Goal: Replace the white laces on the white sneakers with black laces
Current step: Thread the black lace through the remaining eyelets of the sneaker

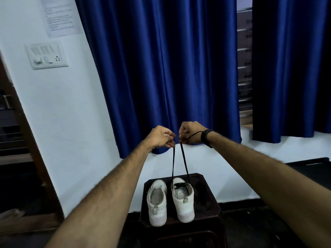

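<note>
Two white sneakers (170,201) stand heel-near on a dark stool (204,203), black lace (184,161) drawn up from the right one

The left hand (162,136) and right hand (190,132), raised close together before the blue curtain (161,68), each pinch one end of the lace in curled fingers; both strands run taut down to the right sneaker's eyelets, where black lacing shows. The left sneaker looks unlaced. A dark band (206,137) circles the right wrist. A switch panel (45,56) and a paper notice (60,16) hang on the white wall at left
</note>
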{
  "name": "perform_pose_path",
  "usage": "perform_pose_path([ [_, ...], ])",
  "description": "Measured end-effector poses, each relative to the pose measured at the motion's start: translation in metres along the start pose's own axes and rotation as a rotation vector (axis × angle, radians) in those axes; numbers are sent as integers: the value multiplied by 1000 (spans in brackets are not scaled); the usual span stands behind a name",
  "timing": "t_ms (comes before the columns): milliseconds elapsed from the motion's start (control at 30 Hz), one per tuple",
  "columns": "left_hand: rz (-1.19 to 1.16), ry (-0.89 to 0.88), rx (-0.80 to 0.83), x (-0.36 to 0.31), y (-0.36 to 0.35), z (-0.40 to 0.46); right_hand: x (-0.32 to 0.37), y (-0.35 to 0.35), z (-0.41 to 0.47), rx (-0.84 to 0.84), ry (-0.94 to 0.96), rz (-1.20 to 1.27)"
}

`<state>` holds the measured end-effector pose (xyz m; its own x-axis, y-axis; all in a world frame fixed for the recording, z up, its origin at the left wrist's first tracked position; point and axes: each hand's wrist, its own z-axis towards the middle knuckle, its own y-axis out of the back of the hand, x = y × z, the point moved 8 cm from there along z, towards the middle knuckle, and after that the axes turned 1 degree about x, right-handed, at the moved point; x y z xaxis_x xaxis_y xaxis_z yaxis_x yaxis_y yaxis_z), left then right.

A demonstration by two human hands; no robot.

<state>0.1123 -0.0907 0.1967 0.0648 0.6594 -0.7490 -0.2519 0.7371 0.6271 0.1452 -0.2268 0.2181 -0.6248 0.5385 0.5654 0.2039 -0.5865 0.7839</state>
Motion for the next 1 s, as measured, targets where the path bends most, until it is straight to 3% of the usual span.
perform_pose_path([
  [100,5,-67,63,-9,-7,-1,2,16,3,-192,17,-76],
  [267,68,-105,45,-22,-8,3,6,12,6,-198,32,-124],
  [467,101,-77,25,-32,-16,8,9,12,5,-289,52,-7],
  [600,188,-90,-37,-35,-9,13,-7,8,-6,-402,25,243],
  [700,317,-135,-20,-39,-7,18,-44,-28,-28,-496,-88,216],
  [867,472,-176,-57,-40,1,28,-107,-173,-48,51,-181,-139],
  [1000,750,-225,-100,-48,5,25,-133,-250,-56,331,-182,-173],
])
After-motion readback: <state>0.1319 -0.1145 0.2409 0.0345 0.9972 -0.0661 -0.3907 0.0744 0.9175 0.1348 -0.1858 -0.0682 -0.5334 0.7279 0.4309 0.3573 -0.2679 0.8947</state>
